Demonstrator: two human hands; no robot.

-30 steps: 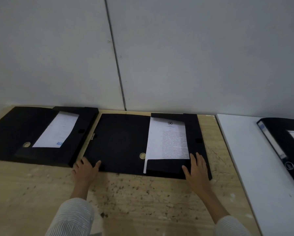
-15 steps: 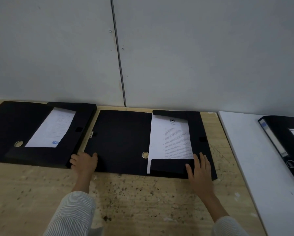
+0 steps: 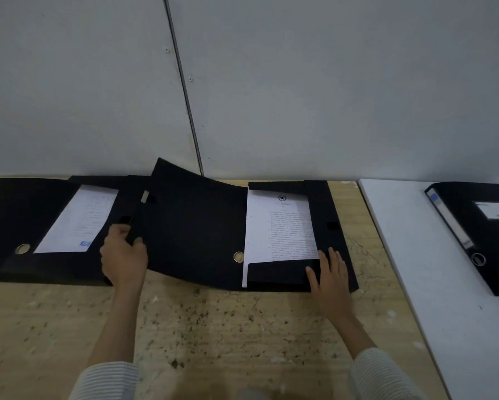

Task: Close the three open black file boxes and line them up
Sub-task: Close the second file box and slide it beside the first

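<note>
Two open black file boxes lie side by side on the wooden table against the wall. The middle file box (image 3: 333, 203) holds a printed white sheet (image 3: 280, 226). Its cover flap (image 3: 193, 226) is raised off the table at its left edge, and my left hand (image 3: 124, 255) grips that edge. My right hand (image 3: 330, 272) rests flat, fingers spread, on the box's front right corner. The left file box (image 3: 8, 215) lies fully open with a white sheet (image 3: 78, 220) inside. A third open box is not in view.
A shut black binder (image 3: 473, 235) with a label lies on a white surface (image 3: 415, 284) to the right. The grey wall (image 3: 271, 82) stands directly behind the boxes. Speckled bare wood (image 3: 213, 327) stretches in front of them.
My left hand has taken hold of the middle box's cover edge and lifted it off the table. My right hand stays pressed on the box's front right corner.
</note>
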